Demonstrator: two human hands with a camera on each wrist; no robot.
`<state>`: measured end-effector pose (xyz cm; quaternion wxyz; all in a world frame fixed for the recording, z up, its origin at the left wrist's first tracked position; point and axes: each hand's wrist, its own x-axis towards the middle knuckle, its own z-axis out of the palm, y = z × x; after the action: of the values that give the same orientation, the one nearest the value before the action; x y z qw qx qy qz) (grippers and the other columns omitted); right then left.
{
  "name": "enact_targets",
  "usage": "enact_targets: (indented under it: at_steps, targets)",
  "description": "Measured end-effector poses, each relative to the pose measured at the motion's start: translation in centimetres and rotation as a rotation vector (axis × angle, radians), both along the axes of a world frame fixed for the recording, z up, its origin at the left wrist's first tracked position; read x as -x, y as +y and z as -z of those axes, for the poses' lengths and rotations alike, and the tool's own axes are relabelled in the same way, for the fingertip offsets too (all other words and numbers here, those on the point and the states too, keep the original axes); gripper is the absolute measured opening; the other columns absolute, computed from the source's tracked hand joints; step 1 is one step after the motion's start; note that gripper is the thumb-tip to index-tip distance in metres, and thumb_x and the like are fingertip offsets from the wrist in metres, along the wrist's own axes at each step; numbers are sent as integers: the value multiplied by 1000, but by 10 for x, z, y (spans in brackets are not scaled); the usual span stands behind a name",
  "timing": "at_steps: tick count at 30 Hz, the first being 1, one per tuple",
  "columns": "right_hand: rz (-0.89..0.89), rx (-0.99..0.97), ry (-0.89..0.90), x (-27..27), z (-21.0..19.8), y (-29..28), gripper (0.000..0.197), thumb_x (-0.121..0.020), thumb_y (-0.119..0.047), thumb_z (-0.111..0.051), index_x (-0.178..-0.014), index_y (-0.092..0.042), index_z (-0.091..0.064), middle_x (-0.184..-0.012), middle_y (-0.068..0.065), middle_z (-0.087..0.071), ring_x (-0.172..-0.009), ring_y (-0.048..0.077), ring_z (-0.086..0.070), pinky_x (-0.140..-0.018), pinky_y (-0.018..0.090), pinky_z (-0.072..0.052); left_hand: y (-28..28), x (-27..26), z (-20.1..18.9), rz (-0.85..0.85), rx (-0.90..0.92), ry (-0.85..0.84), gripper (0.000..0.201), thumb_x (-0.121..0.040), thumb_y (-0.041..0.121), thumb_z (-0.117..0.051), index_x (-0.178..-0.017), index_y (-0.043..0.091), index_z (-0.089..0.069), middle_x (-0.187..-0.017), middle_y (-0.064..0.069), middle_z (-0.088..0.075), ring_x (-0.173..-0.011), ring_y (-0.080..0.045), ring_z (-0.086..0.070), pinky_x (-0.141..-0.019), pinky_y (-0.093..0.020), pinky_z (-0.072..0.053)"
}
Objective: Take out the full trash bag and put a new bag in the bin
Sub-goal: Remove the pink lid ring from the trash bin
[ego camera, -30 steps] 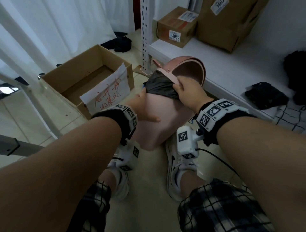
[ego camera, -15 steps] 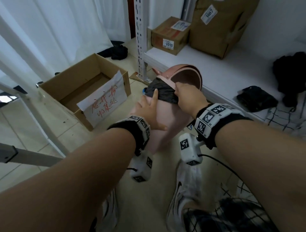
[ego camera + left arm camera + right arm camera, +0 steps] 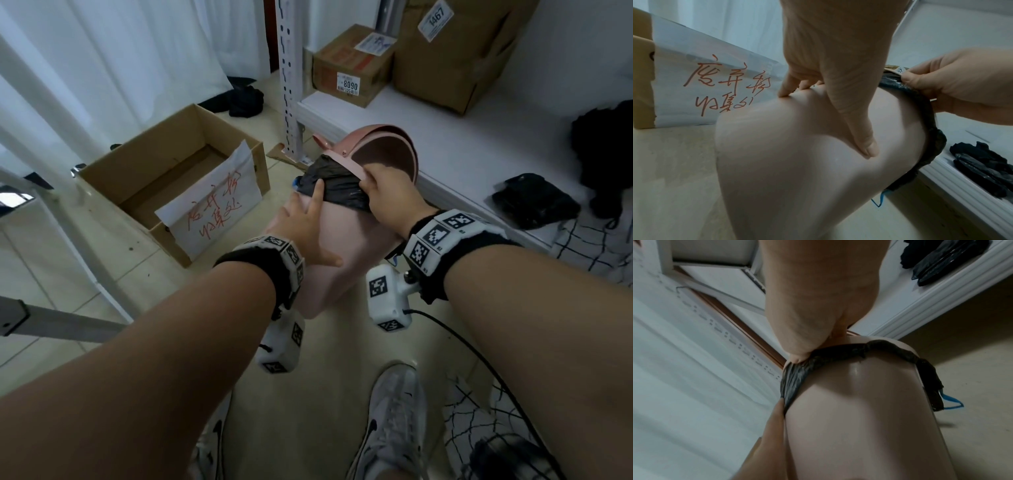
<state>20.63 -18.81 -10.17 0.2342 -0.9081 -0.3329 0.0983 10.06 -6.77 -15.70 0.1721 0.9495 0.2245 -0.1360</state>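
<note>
Hands (image 3: pixel 342 209) at bag-wrapped bin (image 3: pixel 342 246) rim

The floor (image 3: pixel 329 346) is made of pale tiles. An open cardboard box (image 3: pixel 178 178) sits on it, with a white paper sign (image 3: pixel 215 202) in red writing hung over its near side. A pink bin (image 3: pixel 346 240) stands tilted on the floor, just beside the box. Two feet in white sneakers (image 3: pixel 390 421) stand on the floor too. A dark cloth (image 3: pixel 245 99) lies on the floor by the white curtain. Beside the bin is a low white shelf (image 3: pixel 462 150). On it sit two brown cardboard boxes (image 3: pixel 352 65), side by side, the small one marked 8090. A folded black plastic bag (image 3: pixel 534 200) lies near the shelf's front edge, and a dark bundle (image 3: pixel 606 150) lies farther back.
</note>
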Motion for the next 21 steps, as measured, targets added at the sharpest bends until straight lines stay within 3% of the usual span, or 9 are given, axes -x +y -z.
enact_targets:
  at_steps: [4, 9, 13, 15, 18, 21]
  targets:
    - [39, -78, 97, -2, -1, -4, 36, -96, -17, -48, -129, -4, -52, -128, 16, -58, -121, 28, -52, -100, 29, -37, 0, 3, -1, 7, 25, 4, 146, -50, 68, -76, -141, 32, 32, -156, -21, 4, -143, -45, -9, -114, -56, -24]
    - [72, -138, 143, 2, -4, -3, 35, -95, -17, -51, -127, -5, -53, -126, 12, -59, -117, 24, -55, -94, 22, -37, 3, 7, -6, 24, 42, 5, 145, -50, 69, -75, -141, 31, 32, -157, -19, 5, -143, -44, -11, -113, -55, -27]
    - [-91, -3, 89, 15, -18, 10, 44, -90, -25, -59, -129, -7, -49, -125, 13, -58, -114, 25, -54, -95, 31, -41, 22, 23, -20, -49, 173, -109, 138, -59, 58, -78, -147, 22, 23, -158, -12, -5, -144, -32, -17, -115, -44, -21]
    - [-168, 75, 55, 25, -29, 22, 43, -86, -27, -65, -122, -6, -54, -117, 12, -61, -107, 25, -57, -90, 33, -44, 32, 31, -33, -95, 235, -208, 131, -65, 52, -78, -149, 19, 17, -157, -11, -9, -145, -28, -17, -116, -40, -20]
    - [-224, 123, 2, 42, -40, 38, 33, -84, -29, -67, -107, -6, -59, -104, 11, -65, -95, 25, -60, -80, 33, -46, 40, 34, -50, -30, 134, -310, 129, -61, 54, -79, -151, 15, 5, -157, -13, -7, -145, -31, -12, -117, -45, -18]
    - [-283, 157, -60, 60, -41, 47, 29, -86, -31, -62, -102, -7, -57, -99, 11, -64, -91, 27, -60, -74, 34, -45, 46, 41, -60, -7, 121, -316, 120, -63, 50, -80, -150, 12, -7, -154, -12, -13, -143, -31, -18, -116, -44, -22]
